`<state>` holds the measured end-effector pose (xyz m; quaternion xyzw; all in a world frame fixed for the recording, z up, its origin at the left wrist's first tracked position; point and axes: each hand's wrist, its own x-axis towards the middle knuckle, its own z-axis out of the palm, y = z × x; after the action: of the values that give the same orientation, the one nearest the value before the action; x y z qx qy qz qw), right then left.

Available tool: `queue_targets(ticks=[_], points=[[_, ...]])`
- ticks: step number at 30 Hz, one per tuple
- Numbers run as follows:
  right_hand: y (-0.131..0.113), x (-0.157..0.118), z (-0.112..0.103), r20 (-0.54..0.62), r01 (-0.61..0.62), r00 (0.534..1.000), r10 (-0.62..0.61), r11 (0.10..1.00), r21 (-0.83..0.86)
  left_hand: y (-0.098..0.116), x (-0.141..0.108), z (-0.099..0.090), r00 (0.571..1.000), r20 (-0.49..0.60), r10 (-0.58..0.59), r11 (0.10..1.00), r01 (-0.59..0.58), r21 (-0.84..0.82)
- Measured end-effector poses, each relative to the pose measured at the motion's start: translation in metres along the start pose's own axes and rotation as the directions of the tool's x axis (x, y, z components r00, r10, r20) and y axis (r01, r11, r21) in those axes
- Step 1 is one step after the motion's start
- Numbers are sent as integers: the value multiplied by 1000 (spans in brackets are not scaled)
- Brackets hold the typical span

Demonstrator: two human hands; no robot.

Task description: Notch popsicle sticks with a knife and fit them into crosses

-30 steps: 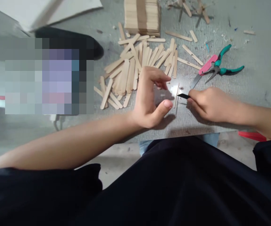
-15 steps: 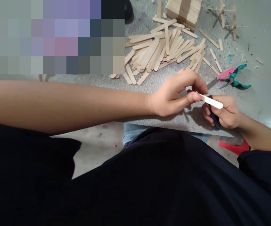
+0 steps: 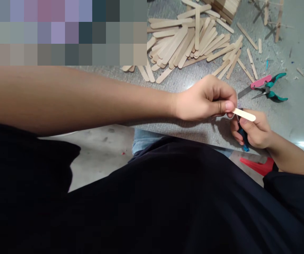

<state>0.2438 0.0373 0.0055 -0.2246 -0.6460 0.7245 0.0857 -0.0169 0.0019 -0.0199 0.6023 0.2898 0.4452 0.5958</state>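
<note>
My left hand (image 3: 210, 98) pinches a pale wooden craft stick (image 3: 244, 114) between thumb and fingers, its rounded end sticking out to the right. Just right of it, my right hand (image 3: 255, 128) is closed around a hand tool with dark blue handles (image 3: 243, 137). The tool's head is mostly hidden by the stick and fingers, so its exact kind does not show. The stick's free end passes over my right thumb and knuckles. Whether the tool touches the stick I cannot tell.
A heap of craft sticks (image 3: 178, 46) lies beyond my left hand. Further back are a banded stick bundle (image 3: 226, 8) and a small stick frame (image 3: 277, 21). Green-handled pliers (image 3: 267, 91) and a pink-handled knife (image 3: 260, 82) lie beyond my right hand. The table edge is close to me.
My left fingers have closed more tightly on the craft stick. The view has shifted, so the table things appear higher and further right. My right hand still holds the blue-handled tool.
</note>
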Motion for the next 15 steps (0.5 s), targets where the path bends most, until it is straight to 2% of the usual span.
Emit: queue_targets(ticks=[4,9,12,15], points=[[-7,-3,6,-28,-87,996,87,996,-24,1,-1,1,1000,-21,-17,998,19,60],[-7,-6,12,-48,-88,995,85,994,-59,6,-5,2,997,-14,-76,990,77,121],[-11,-5,4,-5,-43,999,43,973,-226,7,-5,2,996,18,-87,989,85,118],[-22,-1,-9,73,38,997,-2,871,-489,7,-4,1,992,75,-103,990,95,105]])
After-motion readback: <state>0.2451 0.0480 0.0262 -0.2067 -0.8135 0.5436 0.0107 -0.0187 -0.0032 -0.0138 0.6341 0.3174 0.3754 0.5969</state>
